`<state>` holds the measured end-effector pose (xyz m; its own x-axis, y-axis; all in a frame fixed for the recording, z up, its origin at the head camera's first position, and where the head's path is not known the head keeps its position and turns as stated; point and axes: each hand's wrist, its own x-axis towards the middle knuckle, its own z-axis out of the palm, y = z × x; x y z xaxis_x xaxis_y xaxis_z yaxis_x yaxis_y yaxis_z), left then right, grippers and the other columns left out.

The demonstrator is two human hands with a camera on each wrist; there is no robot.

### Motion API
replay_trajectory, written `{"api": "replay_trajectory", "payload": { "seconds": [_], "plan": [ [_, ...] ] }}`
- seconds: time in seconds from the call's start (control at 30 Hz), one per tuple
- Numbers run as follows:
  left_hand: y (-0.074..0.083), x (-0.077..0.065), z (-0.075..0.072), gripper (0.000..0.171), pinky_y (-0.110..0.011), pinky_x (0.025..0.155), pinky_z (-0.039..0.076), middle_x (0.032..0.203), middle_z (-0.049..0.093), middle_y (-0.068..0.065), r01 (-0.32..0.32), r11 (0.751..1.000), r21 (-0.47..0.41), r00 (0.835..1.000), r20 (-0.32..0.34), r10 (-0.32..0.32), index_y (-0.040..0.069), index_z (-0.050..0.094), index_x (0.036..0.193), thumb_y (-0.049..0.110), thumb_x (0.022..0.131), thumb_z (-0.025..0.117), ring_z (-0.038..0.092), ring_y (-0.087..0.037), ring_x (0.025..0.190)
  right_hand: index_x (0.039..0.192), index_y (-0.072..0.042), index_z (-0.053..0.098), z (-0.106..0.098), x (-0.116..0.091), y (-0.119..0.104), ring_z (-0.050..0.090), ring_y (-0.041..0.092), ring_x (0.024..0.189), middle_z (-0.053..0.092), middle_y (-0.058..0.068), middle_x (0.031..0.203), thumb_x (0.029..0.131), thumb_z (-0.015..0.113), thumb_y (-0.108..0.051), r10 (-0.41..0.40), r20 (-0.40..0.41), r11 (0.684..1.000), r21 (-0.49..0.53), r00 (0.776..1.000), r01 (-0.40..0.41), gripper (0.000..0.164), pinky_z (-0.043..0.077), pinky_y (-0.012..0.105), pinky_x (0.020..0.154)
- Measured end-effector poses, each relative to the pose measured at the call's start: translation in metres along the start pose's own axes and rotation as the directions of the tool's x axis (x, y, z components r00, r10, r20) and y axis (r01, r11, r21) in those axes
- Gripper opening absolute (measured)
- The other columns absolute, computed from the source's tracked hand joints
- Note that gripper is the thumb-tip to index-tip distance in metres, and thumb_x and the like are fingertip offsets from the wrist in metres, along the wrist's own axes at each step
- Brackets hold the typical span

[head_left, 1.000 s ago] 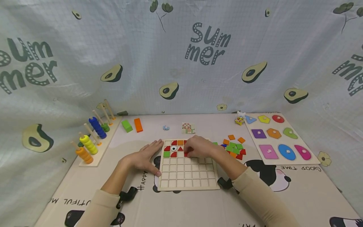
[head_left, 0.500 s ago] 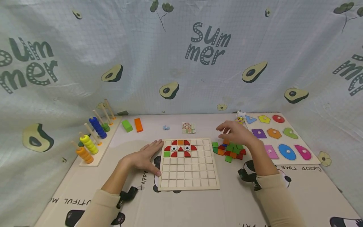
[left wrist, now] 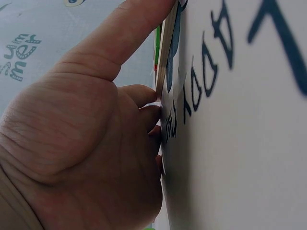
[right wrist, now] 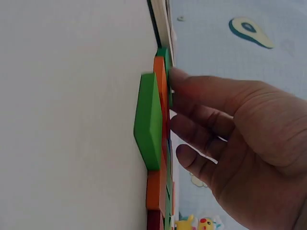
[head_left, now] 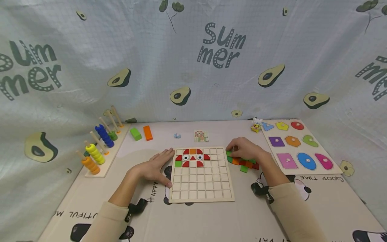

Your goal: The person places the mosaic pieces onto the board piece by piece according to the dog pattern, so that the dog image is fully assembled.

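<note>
A wooden grid board (head_left: 201, 176) lies flat in the head view, its upper left cells filled with red, orange, green and eye-patterned tiles (head_left: 192, 158). My left hand (head_left: 152, 168) rests along the board's left edge, thumb and fingers spread; in the left wrist view the thumb touches the edge. To the board's right, my right hand (head_left: 246, 149) is over a pile of coloured tiles (head_left: 244, 169), covering part of it. The right wrist view shows the right thumb touching the pile near a dark green tile (right wrist: 164, 53), other fingers loosely bent. No tile is visibly lifted.
A small picture card (head_left: 201, 135) and a tiny blue figure (head_left: 177, 135) lie behind the board. Green (head_left: 136, 134) and orange (head_left: 147, 133) blocks and a peg stacker (head_left: 104, 148) stand left. A shape puzzle (head_left: 294, 164) and a toy figure (head_left: 256, 125) are at right.
My right hand has left the board, passed above the tile pile, then come down onto its near-board side. A second eye tile and a red corner tile now show uncovered. The left hand stays put.
</note>
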<state>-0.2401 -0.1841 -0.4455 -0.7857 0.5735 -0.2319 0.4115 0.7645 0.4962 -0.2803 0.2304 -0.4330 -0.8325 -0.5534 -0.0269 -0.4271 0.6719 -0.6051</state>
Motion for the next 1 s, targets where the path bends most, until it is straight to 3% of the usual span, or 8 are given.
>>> {"api": "replay_trajectory", "payload": {
  "seconds": [0.23,0.57,0.77,1.0],
  "plan": [
    [0.001,0.001,-0.001,0.130,-0.049,0.118,0.001,0.162,0.003,-0.001,-0.004,1.000,0.006,1.000,0.003,0.004,0.018,0.009,0.156,0.064,0.058,0.081,-0.002,-0.021,0.148,0.100,-0.012,0.068,0.004,0.001,-0.001,0.055,0.018,0.078,0.062,-0.001,0.089,0.089,0.068,-0.009,0.048,0.006,0.999,-0.014,0.999,-0.048,0.012,0.051,0.031,0.069],
    [-0.001,0.001,0.001,0.130,-0.049,0.118,0.002,0.162,0.002,0.000,-0.004,1.000,0.010,1.000,0.006,0.004,0.018,0.008,0.156,0.065,0.058,0.080,-0.002,-0.021,0.148,0.094,-0.010,0.068,-0.003,0.001,-0.002,0.058,0.020,0.073,0.065,0.001,0.083,0.089,0.066,-0.007,0.014,-0.010,0.998,0.061,1.000,-0.013,0.006,0.052,0.034,0.068],
    [0.000,0.000,0.001,0.130,-0.050,0.118,0.002,0.162,0.003,-0.002,-0.010,1.000,0.005,1.000,0.005,0.010,0.017,0.009,0.156,0.064,0.058,0.081,-0.002,-0.022,0.148,0.095,-0.010,0.069,-0.005,0.004,-0.024,0.059,0.022,0.073,0.067,0.006,0.086,0.090,0.066,-0.007,-0.046,-0.049,0.990,0.129,0.998,0.052,0.007,0.053,0.034,0.066],
    [0.001,0.001,0.000,0.130,-0.053,0.118,0.002,0.162,0.005,-0.004,-0.018,1.000,-0.003,1.000,-0.003,0.018,0.015,0.010,0.156,0.063,0.058,0.082,-0.001,-0.024,0.148,0.099,-0.014,0.071,0.020,0.022,-0.059,0.056,0.015,0.076,0.066,-0.004,0.085,0.089,0.068,-0.010,-0.136,-0.009,0.987,0.085,0.991,0.136,0.011,0.051,0.030,0.068]
  ]
}}
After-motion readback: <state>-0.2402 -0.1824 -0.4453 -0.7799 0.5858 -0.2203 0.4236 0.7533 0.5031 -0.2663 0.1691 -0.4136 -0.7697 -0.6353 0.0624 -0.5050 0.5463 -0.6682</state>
